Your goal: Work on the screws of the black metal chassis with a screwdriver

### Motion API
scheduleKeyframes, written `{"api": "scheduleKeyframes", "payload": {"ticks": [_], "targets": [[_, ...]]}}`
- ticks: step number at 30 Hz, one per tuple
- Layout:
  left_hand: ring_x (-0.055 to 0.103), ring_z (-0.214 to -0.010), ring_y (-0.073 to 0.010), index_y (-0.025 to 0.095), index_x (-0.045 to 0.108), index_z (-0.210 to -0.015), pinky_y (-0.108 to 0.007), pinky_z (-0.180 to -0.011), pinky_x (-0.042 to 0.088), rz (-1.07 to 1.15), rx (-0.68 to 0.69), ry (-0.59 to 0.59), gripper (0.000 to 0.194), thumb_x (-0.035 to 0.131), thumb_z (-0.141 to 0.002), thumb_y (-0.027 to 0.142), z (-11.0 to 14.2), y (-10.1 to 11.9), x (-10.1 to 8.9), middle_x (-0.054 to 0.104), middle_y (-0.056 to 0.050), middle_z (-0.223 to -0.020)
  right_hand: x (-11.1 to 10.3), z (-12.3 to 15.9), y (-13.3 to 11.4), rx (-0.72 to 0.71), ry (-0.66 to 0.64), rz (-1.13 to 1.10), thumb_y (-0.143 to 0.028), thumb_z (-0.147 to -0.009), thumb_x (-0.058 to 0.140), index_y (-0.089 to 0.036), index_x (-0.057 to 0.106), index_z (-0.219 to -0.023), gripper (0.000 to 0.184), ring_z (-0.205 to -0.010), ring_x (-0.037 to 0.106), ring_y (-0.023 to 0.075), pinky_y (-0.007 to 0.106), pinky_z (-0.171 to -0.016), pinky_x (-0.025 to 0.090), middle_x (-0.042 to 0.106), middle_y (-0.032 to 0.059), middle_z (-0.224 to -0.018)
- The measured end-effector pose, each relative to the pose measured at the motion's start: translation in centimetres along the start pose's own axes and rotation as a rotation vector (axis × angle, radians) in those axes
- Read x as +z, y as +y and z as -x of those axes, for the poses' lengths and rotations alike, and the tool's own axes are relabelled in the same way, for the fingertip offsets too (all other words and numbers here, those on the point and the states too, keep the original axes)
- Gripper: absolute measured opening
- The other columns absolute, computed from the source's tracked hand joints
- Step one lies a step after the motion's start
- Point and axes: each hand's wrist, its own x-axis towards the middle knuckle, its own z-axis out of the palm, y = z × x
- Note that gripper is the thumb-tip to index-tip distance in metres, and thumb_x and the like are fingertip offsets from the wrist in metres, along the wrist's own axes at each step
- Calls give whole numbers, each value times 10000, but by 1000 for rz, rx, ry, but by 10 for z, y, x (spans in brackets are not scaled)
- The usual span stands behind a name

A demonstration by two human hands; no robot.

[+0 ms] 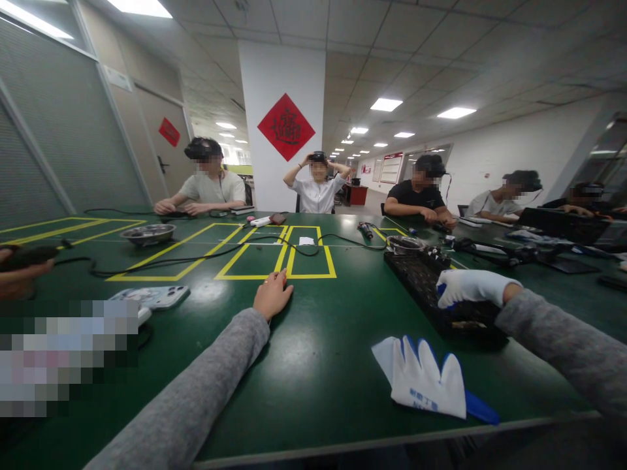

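Observation:
My left hand (273, 295), bare, rests on the green table beside the yellow tape rectangles, fingers forward and thumb apart; I see nothing held in it. Over a black tray (409, 281) on the right is my right hand (467, 289) in a white and blue work glove. Its fingers curl down into the tray, and what they grip, if anything, is hidden. Small dark metal parts (434, 256) are at the tray's far end. A second white and blue glove (428, 378) lies flat in front of the tray, near the table edge.
Yellow tape (311, 277) and black cables (215, 256) cross the table (313, 352). A metal bowl (148, 234) stands at the left, another (406, 243) by the tray. A phone (164, 297) lies left of my arm. Several people with head-worn devices sit around; a person's hand (24, 271) shows far left.

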Motion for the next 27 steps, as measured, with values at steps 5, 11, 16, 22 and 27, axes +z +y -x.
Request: {"api": "scheduleKeyframes", "payload": {"ticks": [5, 11, 16, 22, 27], "targets": [[461, -1103, -243, 197, 346, -1292, -345, -886, 384, 9, 10, 12, 533, 393, -803, 404, 0, -2, 0, 417, -114, -1260, -6, -16, 6, 113, 144, 33, -460, -559, 640, -158, 647, -845, 416, -725, 584, 199, 276, -634, 420, 637, 83, -863], [479, -1083, -241, 212, 338, -1295, -345, -873, 390, -11, 16, 13, 534, 392, -803, 411, -2, -4, 2, 420, -113, -1256, -14, -4, 35, 196, 195, -15, -531, -623, 575, -134, 632, -887, 480, -784, 586, 230, 297, -651, 435, 616, 133, -958], [482, -1077, -241, 192, 332, -1303, -340, -881, 385, -28, 28, 5, 547, 379, -805, 415, -3, -1, 3, 428, -117, -1246, -11, 16, 44, 294, 25, 23, -383, -557, 669, -134, 616, -912, 437, -716, 599, 216, 309, -648, 441, 640, 103, -887], [485, -1068, -235, 186, 327, -1305, -338, -882, 386, -11, 23, -5, 550, 378, -805, 411, -1, -1, 0, 438, -116, -1229, 8, 11, 52, 289, -55, -4, -394, -522, 685, -173, 642, -841, 390, -676, 603, 202, 310, -645, 440, 651, 64, -816], [476, -1078, -236, 192, 325, -1308, -337, -877, 387, -9, 5, -14, 545, 379, -808, 402, 0, 1, -2, 424, -114, -1246, 7, 4, 56, 274, -45, -14, -440, -495, 702, -158, 642, -865, 469, -725, 601, 208, 300, -674, 433, 645, 90, -888]]}}
